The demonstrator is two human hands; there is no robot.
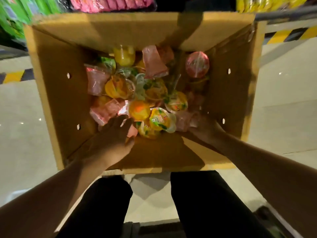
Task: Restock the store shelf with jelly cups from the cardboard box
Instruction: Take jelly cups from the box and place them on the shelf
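Green packets (12, 12) are seen at the upper left edge, blurred, above a yellow-and-black striped strip (15, 76) on the pale floor (18, 107).

The open cardboard box (56, 93) is set on the floor in front of the person, its flaps folded outward. Small round holes are noted in its left and right walls. The bottom is covered by a loose heap of jelly cups (139, 93) — pink, yellow and orange ones, some on their sides, some lid-up. None is seen outside the box.

The left hand (111, 134) is held inside the box at the near-left edge of the heap, fingers extended and slightly spread, fingertips just over a pink cup (104, 112) and an orange cup (139, 110). Nothing is gripped; contact cannot be confirmed through the motion blur.

Pink packets (109, 3) are visible above the box's far wall.

The right hand (205, 131) is lowered into the near-right corner, in shadow beside a pale pink cup (187, 121) — whether its fingers are straight or curled round anything cannot be told.

A lid-up pink cup (197, 64) lies near the right wall. Yellow packets (260, 3) are seen upper right. Dark trouser legs (202, 200) fill the lower frame.
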